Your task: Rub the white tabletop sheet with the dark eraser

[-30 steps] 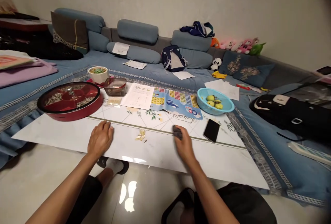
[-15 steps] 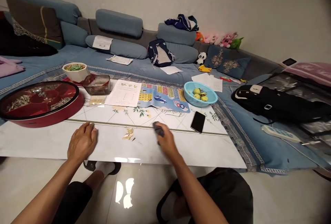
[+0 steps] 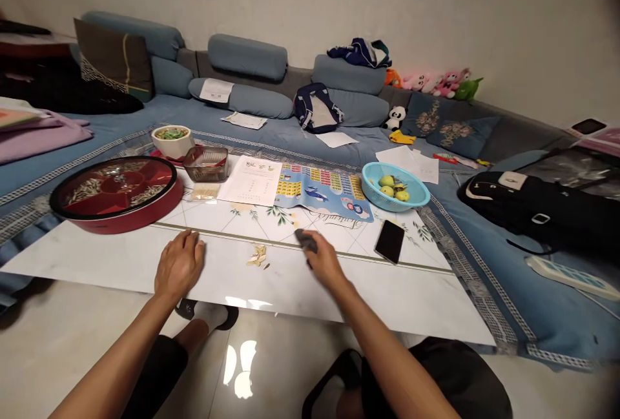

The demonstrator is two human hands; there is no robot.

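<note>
Right hand [image 3: 325,263] closed round dark grey cloth [image 3: 306,239], pressed to white table [image 3: 121,257], just right of shell scraps [image 3: 257,255]. Left hand [image 3: 178,266] flat, open, bracing near edge. Phone [image 3: 390,241] lies clear, well right.

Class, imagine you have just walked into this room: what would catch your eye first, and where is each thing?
The white table fills the middle, with the left hand flat on it and the right hand pressing a small dark cloth, a little pile of shells between them. At the table's far left sits a round red snack tray; at the far right a blue basket of green fruit, with a black phone in front.
</note>
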